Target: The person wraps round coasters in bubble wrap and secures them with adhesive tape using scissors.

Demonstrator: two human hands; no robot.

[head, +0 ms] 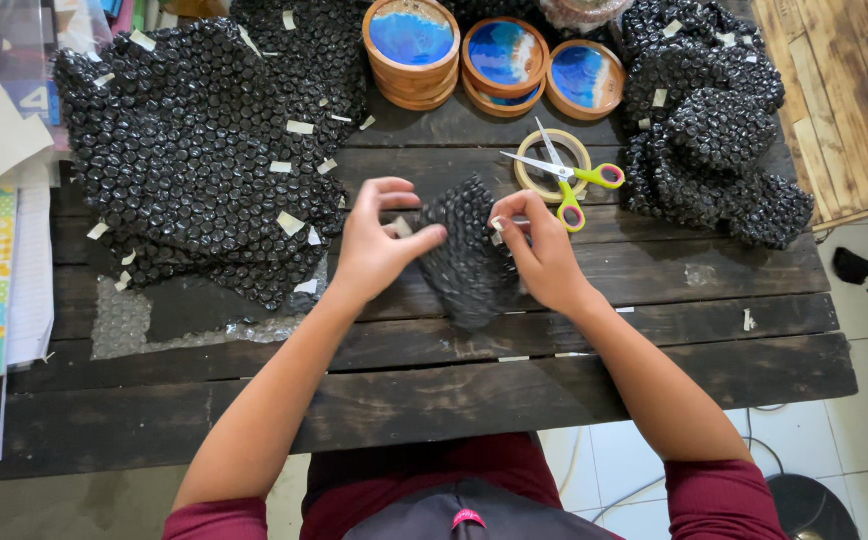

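I see the dark plank table (654,370) carrying a black bubble-wrap pile (194,150) at 10 o'clock. At centre sits the bubble-wrapped parcel (466,262); my left hand (374,245) and right hand (542,250) are clamped on its opposite edges. Scissors (569,180) lie at 1 o'clock over a tape roll (542,150).

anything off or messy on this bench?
Mostly tidy. Loose tape scraps lie scattered on the dark table. The scissors rest open across the tape roll. Both hands, left hand and right hand, grip a black bubble-wrap bundle.
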